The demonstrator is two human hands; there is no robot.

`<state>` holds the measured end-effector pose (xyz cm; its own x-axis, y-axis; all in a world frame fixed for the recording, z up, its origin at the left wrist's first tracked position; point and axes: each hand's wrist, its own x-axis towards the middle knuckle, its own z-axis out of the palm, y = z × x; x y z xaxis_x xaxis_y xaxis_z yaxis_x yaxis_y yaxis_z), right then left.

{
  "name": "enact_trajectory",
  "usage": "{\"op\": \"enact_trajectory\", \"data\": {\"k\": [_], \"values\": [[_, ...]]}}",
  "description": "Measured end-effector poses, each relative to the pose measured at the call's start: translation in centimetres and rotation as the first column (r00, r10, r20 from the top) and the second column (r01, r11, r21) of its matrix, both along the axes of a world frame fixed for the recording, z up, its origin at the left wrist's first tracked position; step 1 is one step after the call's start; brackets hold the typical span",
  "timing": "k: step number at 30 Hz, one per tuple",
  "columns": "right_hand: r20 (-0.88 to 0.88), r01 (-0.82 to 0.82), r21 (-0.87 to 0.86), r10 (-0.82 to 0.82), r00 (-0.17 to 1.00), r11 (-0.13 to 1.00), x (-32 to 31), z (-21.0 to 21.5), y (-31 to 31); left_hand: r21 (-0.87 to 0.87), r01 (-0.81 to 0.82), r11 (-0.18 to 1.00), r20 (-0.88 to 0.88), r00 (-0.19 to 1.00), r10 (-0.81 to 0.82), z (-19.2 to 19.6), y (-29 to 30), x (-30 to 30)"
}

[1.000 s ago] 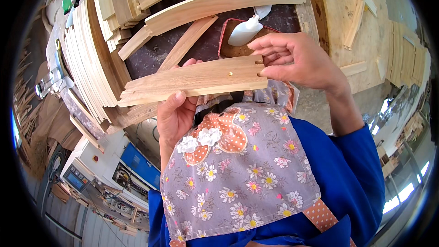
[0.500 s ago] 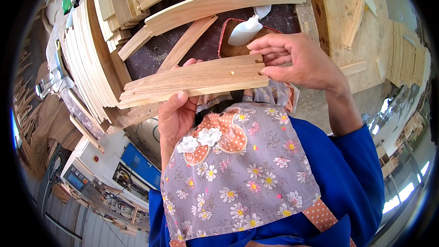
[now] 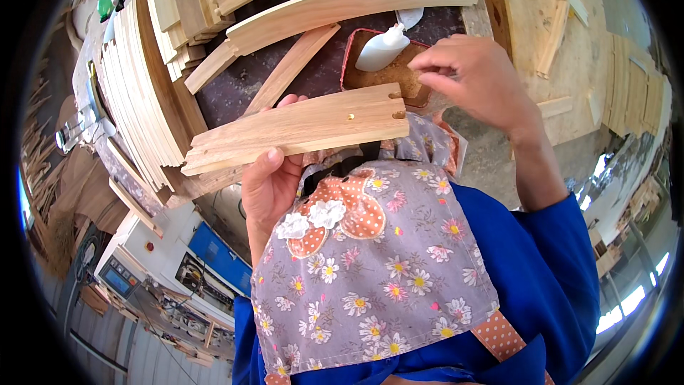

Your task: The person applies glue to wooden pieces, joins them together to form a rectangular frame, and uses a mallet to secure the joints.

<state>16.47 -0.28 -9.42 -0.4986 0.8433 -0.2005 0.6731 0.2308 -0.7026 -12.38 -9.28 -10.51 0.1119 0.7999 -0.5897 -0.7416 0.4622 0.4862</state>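
A short wooden board (image 3: pixel 299 122) with a small hole and notches at its right end lies across my left hand (image 3: pixel 269 184). My left thumb presses its near edge while the fingers wrap under and show at the far edge. Apart from the board, my right hand (image 3: pixel 479 80) hovers at the right side of a red-rimmed tray (image 3: pixel 344 64). Its fingers are curled in toward the thumb; anything between the tips is too small to make out. In the tray, which has a brown bottom, a white squeeze bottle (image 3: pixel 381 50) lies tilted.
Beyond the tray a long curved board (image 3: pixel 349 8) spans the dark worktable (image 3: pixel 239 89). A narrow slat (image 3: pixel 293 65) lies slantwise there. Stacked curved boards (image 3: pixel 146 93) stand at the left. A white and blue machine (image 3: pixel 167 249) is at lower left, a plywood panel (image 3: pixel 548 36) at right.
My right hand has drawn off the board's notched end, moving right and slightly up, its fingers curling closer together. The board in my left hand has shifted slightly left.
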Motion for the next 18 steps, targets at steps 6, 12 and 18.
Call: {"op": "enact_trajectory", "data": {"k": [6, 12, 18], "values": [[0.335, -0.258, 0.181, 0.187, 0.924, 0.949, -2.5, -0.2, -0.3, -0.008, -0.059, 0.998, -0.024, 0.998, 0.059, 0.2, 0.0, -0.4], [0.451, -0.344, 0.101, 0.265, 0.852, 0.933, -4.9, -0.2, -0.1, -0.018, -0.097, 0.995, -0.022, 0.995, 0.096, 0.3, 0.0, -0.5], [0.367, -0.356, 0.107, 0.296, 0.882, 0.928, -4.9, -1.2, 0.0, -0.035, -0.119, 0.992, -0.015, 0.993, 0.119, 0.2, -0.1, -0.9]]}}
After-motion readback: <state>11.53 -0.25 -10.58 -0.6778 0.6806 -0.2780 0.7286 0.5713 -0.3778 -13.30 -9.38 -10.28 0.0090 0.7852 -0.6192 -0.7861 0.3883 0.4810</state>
